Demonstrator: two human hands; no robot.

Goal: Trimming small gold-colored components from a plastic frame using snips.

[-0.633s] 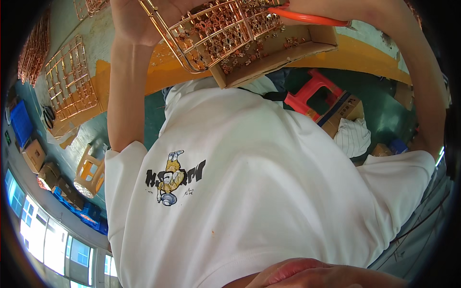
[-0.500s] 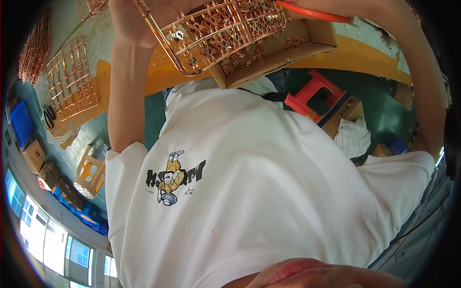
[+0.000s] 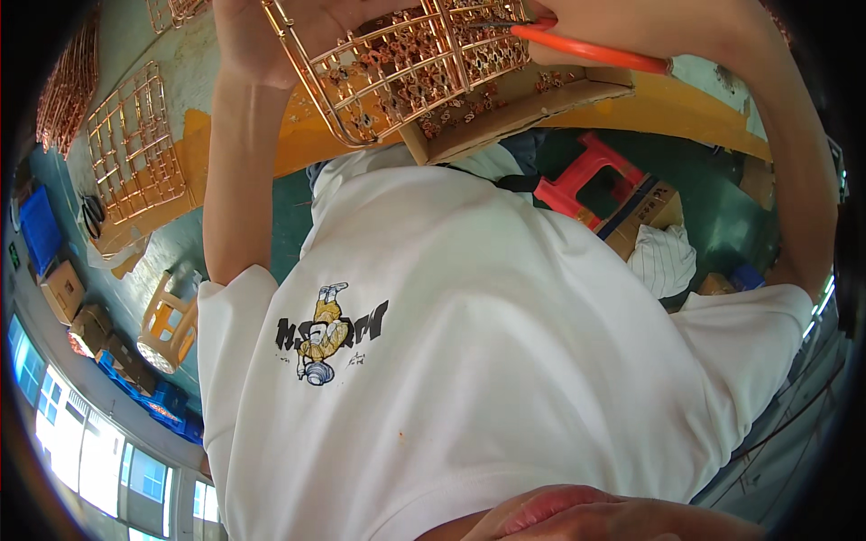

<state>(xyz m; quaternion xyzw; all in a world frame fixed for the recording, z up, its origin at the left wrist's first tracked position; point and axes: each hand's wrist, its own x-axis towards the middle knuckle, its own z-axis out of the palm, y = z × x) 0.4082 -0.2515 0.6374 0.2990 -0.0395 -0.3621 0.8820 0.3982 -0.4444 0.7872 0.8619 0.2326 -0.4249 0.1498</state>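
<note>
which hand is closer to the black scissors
Left. The left hand is up and to the right of the scissors in the picture; the right hand is much farther right, holding an orange-handled tool.

And here the copper-coloured wire rack (image 3: 454,54), small shiny pieces (image 3: 397,90) crowding its wires, is slanting over the cardboard box (image 3: 541,105) while the orange-handled tool (image 3: 591,47) is pointing its dark tip at the right end.
</note>
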